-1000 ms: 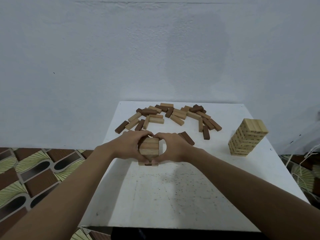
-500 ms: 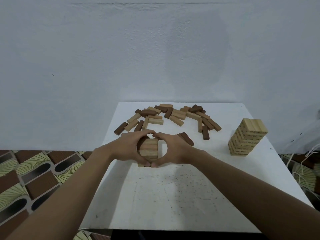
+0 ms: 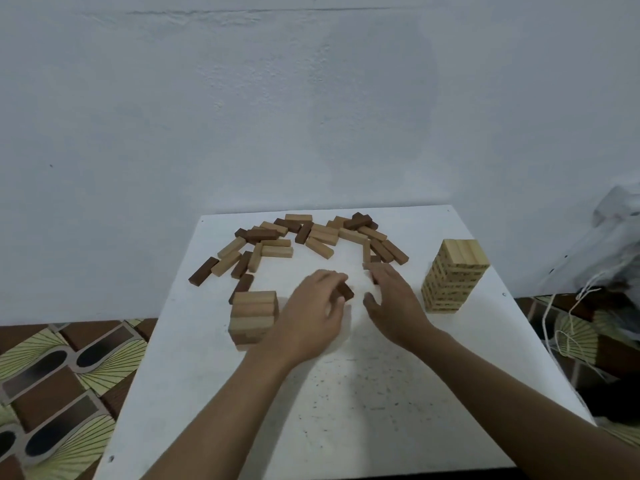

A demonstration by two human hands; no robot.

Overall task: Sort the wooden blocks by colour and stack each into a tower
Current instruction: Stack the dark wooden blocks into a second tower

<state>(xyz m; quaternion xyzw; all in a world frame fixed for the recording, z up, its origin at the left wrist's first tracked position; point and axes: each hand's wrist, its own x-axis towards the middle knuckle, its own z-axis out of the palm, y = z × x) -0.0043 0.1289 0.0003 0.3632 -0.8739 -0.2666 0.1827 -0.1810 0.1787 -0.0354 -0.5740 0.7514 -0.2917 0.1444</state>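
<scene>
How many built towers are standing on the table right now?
2. A short light-wood stack stands near left, beside the left hand; a taller pale tower stands at the right. The loose blocks by the far edge lie scattered. No tower looks hidden.

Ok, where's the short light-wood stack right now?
In the head view, the short light-wood stack stands left on the white table, beside the left hand, which grips a dark block.
</scene>
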